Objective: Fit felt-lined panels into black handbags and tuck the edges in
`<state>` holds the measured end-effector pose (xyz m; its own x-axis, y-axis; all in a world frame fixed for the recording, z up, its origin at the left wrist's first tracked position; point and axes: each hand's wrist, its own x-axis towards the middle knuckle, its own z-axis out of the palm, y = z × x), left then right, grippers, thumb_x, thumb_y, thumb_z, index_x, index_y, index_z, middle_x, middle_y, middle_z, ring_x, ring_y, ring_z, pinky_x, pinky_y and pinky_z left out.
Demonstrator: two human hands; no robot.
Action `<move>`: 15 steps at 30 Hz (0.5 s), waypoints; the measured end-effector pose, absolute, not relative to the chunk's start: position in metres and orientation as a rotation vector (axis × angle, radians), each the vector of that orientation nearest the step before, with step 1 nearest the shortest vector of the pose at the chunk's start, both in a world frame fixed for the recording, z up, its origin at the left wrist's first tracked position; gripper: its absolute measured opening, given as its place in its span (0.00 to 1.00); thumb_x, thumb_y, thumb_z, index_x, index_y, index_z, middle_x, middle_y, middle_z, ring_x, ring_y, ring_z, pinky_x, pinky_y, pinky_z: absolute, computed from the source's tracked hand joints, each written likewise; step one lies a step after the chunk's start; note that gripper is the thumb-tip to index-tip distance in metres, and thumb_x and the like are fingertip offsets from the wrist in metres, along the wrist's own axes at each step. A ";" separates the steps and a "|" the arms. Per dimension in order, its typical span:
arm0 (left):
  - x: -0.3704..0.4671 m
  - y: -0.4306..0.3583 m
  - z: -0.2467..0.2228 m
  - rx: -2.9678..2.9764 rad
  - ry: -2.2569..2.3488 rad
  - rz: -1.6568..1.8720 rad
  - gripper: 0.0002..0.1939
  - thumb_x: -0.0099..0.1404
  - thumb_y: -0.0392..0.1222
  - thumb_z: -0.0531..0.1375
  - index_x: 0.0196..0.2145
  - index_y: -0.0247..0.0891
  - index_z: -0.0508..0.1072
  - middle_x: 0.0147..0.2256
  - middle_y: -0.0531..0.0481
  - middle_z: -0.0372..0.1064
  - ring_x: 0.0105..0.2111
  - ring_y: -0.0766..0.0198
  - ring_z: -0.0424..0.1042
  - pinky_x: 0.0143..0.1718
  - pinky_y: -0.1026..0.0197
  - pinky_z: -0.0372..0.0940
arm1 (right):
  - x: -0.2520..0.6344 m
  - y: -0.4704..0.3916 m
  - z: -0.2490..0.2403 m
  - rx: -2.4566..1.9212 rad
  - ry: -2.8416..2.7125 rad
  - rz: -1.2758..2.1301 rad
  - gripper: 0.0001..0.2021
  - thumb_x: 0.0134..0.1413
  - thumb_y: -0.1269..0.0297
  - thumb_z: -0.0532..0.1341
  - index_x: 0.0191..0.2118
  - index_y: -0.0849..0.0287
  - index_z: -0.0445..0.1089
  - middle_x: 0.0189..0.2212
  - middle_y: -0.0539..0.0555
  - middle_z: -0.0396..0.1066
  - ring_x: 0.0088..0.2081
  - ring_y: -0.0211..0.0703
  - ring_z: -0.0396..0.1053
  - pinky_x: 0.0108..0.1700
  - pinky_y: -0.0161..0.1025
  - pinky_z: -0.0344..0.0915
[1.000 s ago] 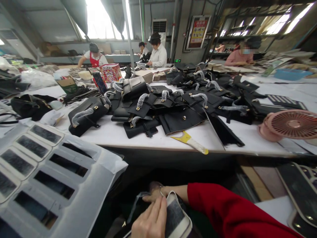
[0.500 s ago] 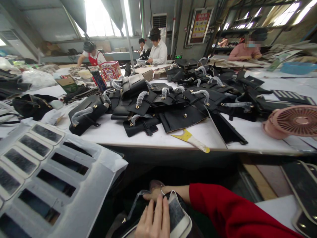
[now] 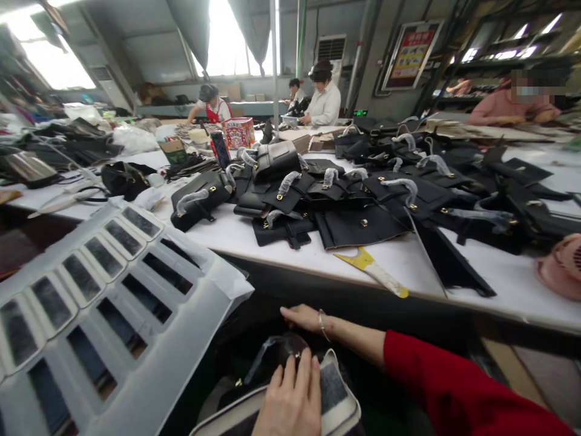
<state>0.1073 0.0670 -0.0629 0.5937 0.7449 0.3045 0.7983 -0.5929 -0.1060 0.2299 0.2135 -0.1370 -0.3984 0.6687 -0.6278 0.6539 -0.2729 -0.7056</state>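
My left hand (image 3: pixel 293 393) lies with its fingers stretched out flat on a black bag (image 3: pixel 336 387) with pale edging, at the bottom centre. A handle wrapped in clear plastic (image 3: pixel 262 356) shows just beyond the fingers. Above the bag, apart from it, is my right hand (image 3: pixel 302 316), coming in from the right in a red sleeve. Its fingers are curled together, and whatever they may hold is too small or hidden to make out. The underside of the bag is out of sight in the dark.
A grey rack (image 3: pixel 181 327) with slots and pale-edged panels (image 3: pixel 82 277) stands at left. Across the white table (image 3: pixel 308 266) lie piled black bags (image 3: pixel 363 227), a yellow-and-white tool (image 3: pixel 372 269) and a pink fan (image 3: pixel 560 266). Several people sit or stand farther back.
My right hand has lifted off the bag, moving up and away from my left hand. My left hand stays flat on the bag. The view has turned left.
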 end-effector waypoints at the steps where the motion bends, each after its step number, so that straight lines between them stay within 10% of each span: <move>1: 0.108 0.066 -0.062 -2.610 -1.321 -0.349 0.18 0.63 0.33 0.57 0.52 0.35 0.72 0.50 0.45 0.75 0.42 0.53 0.77 0.40 0.58 0.74 | 0.229 0.218 -0.124 -1.716 -1.858 1.771 0.20 0.67 0.49 0.54 0.41 0.63 0.70 0.34 0.52 0.72 0.34 0.40 0.72 0.40 0.43 0.71; 10: 0.110 0.063 -0.045 -2.988 -1.647 -0.335 0.24 0.60 0.37 0.58 0.53 0.26 0.71 0.50 0.32 0.72 0.49 0.41 0.71 0.52 0.45 0.69 | 0.192 0.176 -0.054 -1.701 -2.026 1.493 0.25 0.68 0.48 0.50 0.29 0.61 0.70 0.22 0.47 0.68 0.26 0.37 0.69 0.35 0.39 0.68; 15: 0.092 0.055 -0.013 -3.083 -1.887 -0.736 0.17 0.63 0.32 0.53 0.48 0.35 0.73 0.48 0.42 0.73 0.50 0.51 0.71 0.55 0.52 0.65 | 0.187 0.168 -0.059 -1.775 -2.286 1.303 0.26 0.68 0.48 0.49 0.28 0.60 0.70 0.23 0.49 0.71 0.29 0.39 0.71 0.38 0.41 0.67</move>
